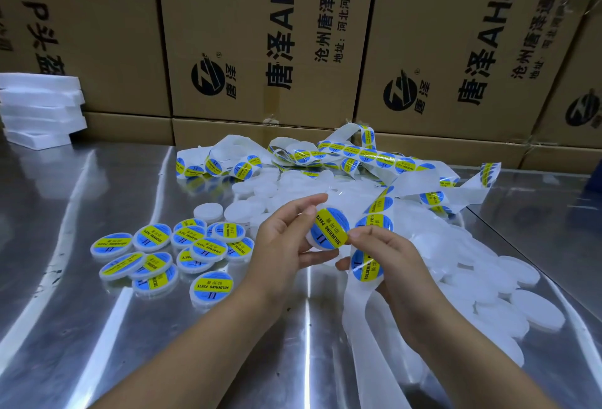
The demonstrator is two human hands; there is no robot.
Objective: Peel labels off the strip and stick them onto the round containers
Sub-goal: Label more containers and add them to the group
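left hand (286,239): raised, grip clamped on labelled container (327,229) | right hand (387,258): grip pinched label strip (365,265), thumb touching the container's label

cardboard boxes (260,33) cut off above, forearms below, small print on labels (208,247) unreadable

— How's the light? 
— Bright and cool, from overhead. Long white streaks of glare run across the steel table (97,311), left of the left hand (286,242) and below both wrists.
— Shadows?
— Soft and faint, just under the hands.
— Sharpness?
— Crisp around the right hand (384,255); the white containers (488,284) to its right wash out, nearly overexposed. The cardboard boxes (260,33) beyond the hands bend with wide-angle distortion toward the edges.
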